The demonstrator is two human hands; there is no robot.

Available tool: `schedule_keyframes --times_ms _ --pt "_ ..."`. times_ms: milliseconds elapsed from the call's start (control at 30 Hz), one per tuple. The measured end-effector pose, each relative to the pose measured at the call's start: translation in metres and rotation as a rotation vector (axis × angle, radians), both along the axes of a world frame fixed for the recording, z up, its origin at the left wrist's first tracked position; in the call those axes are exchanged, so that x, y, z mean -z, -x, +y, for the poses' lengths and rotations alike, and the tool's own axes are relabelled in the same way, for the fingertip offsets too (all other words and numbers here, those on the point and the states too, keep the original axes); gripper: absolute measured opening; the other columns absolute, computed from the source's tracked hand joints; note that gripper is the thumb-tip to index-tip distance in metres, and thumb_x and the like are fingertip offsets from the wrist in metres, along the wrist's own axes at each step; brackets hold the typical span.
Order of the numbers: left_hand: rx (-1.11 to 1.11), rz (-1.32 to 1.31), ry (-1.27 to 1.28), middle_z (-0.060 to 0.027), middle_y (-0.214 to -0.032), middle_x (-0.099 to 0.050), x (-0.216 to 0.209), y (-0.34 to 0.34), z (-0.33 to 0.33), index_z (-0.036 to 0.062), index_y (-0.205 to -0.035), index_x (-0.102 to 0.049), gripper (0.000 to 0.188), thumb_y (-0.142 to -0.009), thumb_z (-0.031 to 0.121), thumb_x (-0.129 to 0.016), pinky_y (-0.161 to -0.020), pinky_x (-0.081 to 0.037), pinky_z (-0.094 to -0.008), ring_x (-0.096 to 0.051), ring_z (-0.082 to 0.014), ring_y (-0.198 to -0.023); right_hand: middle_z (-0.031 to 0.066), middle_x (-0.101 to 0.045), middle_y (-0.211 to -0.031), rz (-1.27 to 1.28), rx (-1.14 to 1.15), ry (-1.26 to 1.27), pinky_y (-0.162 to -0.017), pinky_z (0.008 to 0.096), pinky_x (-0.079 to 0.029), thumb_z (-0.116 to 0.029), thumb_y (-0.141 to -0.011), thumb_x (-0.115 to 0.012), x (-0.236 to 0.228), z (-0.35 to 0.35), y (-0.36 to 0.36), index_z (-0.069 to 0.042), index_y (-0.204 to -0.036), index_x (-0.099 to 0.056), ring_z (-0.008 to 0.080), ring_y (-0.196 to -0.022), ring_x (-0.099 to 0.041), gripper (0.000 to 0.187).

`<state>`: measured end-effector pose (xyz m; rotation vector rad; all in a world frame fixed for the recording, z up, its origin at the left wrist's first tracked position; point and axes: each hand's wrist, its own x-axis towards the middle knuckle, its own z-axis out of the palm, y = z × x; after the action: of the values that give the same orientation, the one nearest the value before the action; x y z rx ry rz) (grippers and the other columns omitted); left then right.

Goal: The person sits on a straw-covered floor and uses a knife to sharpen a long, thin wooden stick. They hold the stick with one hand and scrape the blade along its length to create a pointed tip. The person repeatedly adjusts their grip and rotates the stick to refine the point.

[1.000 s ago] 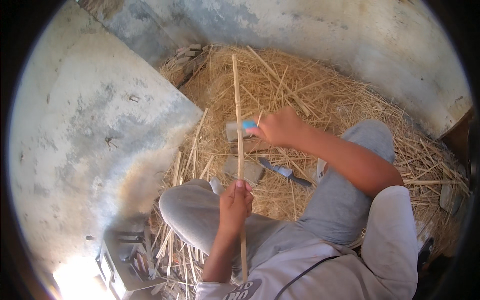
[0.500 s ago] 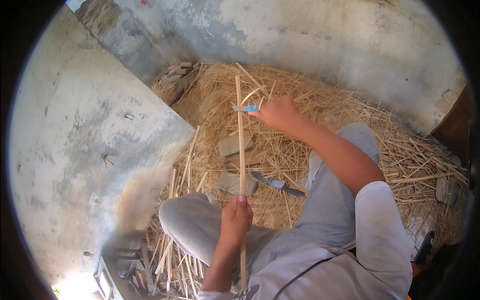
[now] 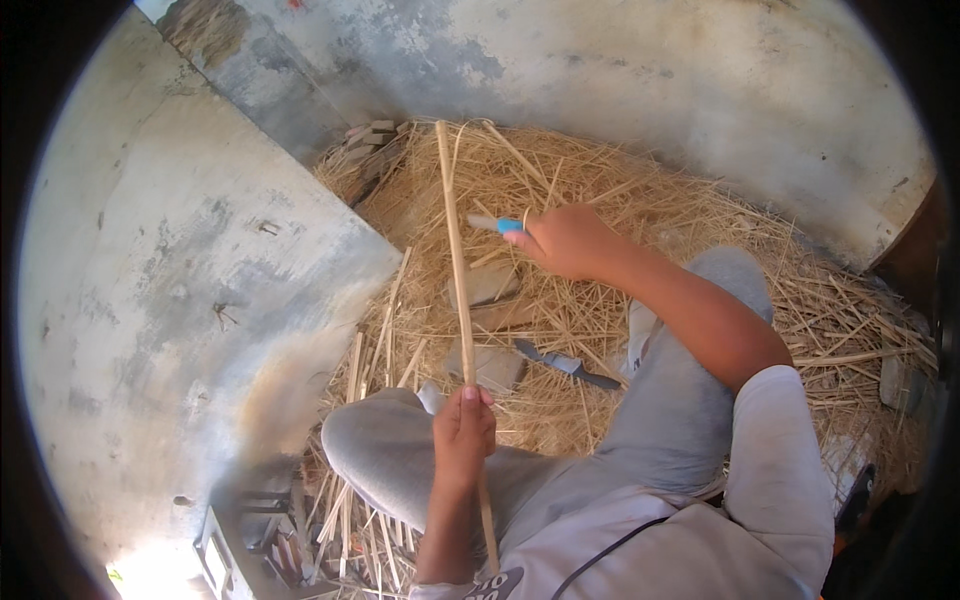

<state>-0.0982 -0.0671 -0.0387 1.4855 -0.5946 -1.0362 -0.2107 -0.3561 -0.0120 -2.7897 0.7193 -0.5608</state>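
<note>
Left hand's grip (image 3: 463, 425) clamps a long, pale, slender wooden strip (image 3: 457, 260), its long axis running away from the body. Right hand's grip (image 3: 563, 240), closed around a blue-handled knife (image 3: 509, 226), holds the blade crosswise, just right of the strip's upper half.

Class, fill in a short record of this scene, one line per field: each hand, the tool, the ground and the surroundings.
Left hand: the hand grips a long pale stick
Right hand: the hand holds a small knife, partly blue
Blade: close to the stick's right side; blurred, so contact is unclear
Ground: straw-like strips, flat stones and a dark tool resembling a knife
Surroundings: stained, pale walls; a grey box at lower left
</note>
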Motion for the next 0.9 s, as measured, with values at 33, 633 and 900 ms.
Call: schedule_keyframes --times_ms 33,633,900 --pt "0.001 -0.002 -0.01 0.0063 -0.06 -0.037 0.001 0.003 0.0 0.0084 -0.093 -0.053 0.032 -0.108 0.034 -0.043 -0.04 -0.021 -0.0202 -0.029 -0.0021 -0.045 0.0087 -0.052 -0.049 -0.018 -0.017 0.024 -0.045 0.0417 -0.045 -0.046 -0.105 -0.038 0.004 0.005 -0.002 -0.005 -0.07 -0.059 0.0279 -0.042 -0.054 0.059" --pt "0.146 -0.168 -0.064 0.0066 -0.056 -0.038 0.007 0.013 0.01 0.009 -0.088 -0.051 0.034 -0.108 0.036 -0.042 -0.04 -0.023 -0.0213 -0.032 -0.0023 -0.045 0.007 -0.049 -0.048 -0.095 -0.042 0.034 -0.041 0.0403 -0.042 -0.045 -0.106 -0.039 0.008 -0.005 -0.004 -0.005 -0.071 -0.058 0.0243 -0.038 -0.048 0.057" --pt "0.178 -0.414 -0.059 0.0042 -0.058 -0.046 0.021 0.016 0.022 0.0062 -0.086 -0.055 0.035 -0.107 0.03 -0.043 -0.048 -0.034 -0.0228 -0.041 -0.0043 -0.05 0.0031 -0.043 -0.044 -0.063 0.001 0.074 -0.037 0.0355 -0.039 -0.049 -0.106 -0.037 0.017 -0.049 0.0 -0.009 -0.065 -0.055 0.0195 -0.036 -0.046 0.059"
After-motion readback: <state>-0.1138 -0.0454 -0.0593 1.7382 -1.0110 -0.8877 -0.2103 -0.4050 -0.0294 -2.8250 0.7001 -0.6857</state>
